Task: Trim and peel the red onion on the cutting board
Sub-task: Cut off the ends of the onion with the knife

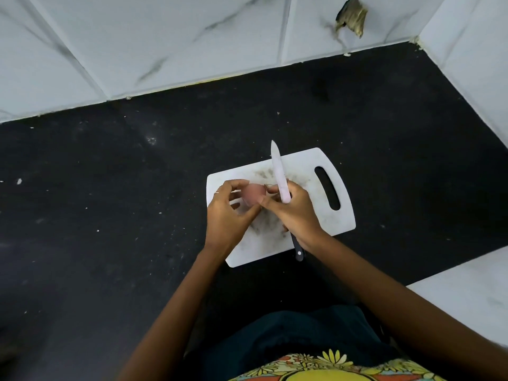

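Observation:
A small red onion [253,194] is held just above a white cutting board [324,213] that lies on a black counter. My left hand [228,213] grips the onion from the left with fingers and thumb. My right hand [292,213] holds a knife [279,174] with a pale blade pointing away from me; its dark handle sticks out below the palm. The right thumb and forefinger pinch at the onion's right end, where thin dry roots or skin show. Part of the onion is hidden by the fingers.
The black counter [110,202] has small white specks. White marble wall tiles [165,37] rise behind and to the right, one with a broken hole [351,16]. A white surface [467,298] sits at the near right. The board's handle slot [327,188] faces right.

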`<state>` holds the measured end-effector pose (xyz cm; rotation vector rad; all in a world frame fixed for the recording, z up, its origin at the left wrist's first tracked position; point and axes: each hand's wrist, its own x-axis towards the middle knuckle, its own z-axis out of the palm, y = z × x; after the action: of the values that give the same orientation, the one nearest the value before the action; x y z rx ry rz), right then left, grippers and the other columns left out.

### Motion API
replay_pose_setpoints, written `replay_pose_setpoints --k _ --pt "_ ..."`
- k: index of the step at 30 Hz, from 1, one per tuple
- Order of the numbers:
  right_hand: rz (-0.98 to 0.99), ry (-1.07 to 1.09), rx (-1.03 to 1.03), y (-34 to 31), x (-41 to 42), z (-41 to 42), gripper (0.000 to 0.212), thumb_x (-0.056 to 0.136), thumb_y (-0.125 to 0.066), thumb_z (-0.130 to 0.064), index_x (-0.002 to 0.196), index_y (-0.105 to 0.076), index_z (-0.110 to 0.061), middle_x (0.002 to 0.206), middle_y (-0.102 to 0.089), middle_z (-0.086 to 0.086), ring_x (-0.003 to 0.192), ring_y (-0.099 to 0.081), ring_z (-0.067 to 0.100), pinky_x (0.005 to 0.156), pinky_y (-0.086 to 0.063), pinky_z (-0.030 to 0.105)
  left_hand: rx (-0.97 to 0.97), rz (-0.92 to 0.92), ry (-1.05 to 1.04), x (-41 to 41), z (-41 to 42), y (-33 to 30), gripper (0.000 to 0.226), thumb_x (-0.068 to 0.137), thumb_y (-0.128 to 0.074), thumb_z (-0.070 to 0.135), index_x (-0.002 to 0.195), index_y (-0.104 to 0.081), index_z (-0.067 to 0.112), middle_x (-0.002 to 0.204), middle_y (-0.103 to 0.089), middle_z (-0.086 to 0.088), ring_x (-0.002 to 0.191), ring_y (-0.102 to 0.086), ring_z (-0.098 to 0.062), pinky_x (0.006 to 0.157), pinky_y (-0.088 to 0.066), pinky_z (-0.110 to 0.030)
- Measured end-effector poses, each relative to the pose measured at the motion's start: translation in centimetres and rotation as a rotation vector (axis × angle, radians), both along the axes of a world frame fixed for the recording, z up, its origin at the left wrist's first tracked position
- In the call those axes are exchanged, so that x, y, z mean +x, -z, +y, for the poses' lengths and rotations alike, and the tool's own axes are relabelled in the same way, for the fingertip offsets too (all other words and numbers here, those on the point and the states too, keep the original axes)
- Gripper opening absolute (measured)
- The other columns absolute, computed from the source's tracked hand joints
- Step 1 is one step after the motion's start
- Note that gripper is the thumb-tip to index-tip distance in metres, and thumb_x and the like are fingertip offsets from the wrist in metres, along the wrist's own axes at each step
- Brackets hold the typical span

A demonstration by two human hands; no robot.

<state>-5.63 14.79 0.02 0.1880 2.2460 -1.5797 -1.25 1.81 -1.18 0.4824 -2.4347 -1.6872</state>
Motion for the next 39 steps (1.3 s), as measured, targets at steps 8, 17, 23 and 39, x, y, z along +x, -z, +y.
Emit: replay_pose_setpoints --k 8,17,23,39 --pt "0.05 -0.039 0.068 0.2 0.3 0.0 0.03 0.083 -0.071 -0.031 0.104 -0.061 -0.013 0.092 -0.067 -0.002 0.085 -0.065 0.011 0.078 -0.055 0.028 -0.058 -0.035 0.057 0.1 -0.5 0.5 0.052 0.075 -0.079 0.018 0.123 -0.06 0.013 0.123 -0.061 -0.003 0.102 -0.06 -0.012 0.083 -0.048 -0.007" --pt "0.204 -0.364 0.539 -0.4 1.6 1.2 0.032 0.102 -0.033 -0.027 0.107 -0.056 -0.006 0.095 -0.066 0.018 0.089 -0.063 0.035 0.078 -0.051 0.044 -0.061 -0.048 0.015 -0.3 -0.3 0.4 0.051 0.074 -0.08 0.016 0.121 -0.062 0.009 0.119 -0.064 -0.007 0.095 -0.058 -0.009 0.075 -0.04 0.004" --pt "0.168 -0.445 0.648 -1.5 1.5 1.3 0.027 0.101 -0.034 -0.025 0.111 -0.056 -0.011 0.105 -0.067 0.015 0.098 -0.062 0.035 0.082 -0.05 0.044 -0.054 -0.057 0.009 -0.4 -0.3 0.3 0.05 0.073 -0.081 0.018 0.12 -0.063 0.011 0.118 -0.065 -0.005 0.095 -0.059 -0.008 0.075 -0.041 0.003" --pt "0.193 -0.574 0.83 -3.1 1.1 0.4 0.02 0.098 -0.038 -0.012 0.116 -0.046 -0.008 0.106 -0.062 0.017 0.097 -0.061 0.036 0.069 -0.037 0.035 -0.047 -0.072 0.014 -1.1 -0.5 0.7 0.049 0.071 -0.082 0.02 0.116 -0.065 0.012 0.114 -0.067 -0.005 0.095 -0.064 -0.013 0.082 -0.052 -0.012"
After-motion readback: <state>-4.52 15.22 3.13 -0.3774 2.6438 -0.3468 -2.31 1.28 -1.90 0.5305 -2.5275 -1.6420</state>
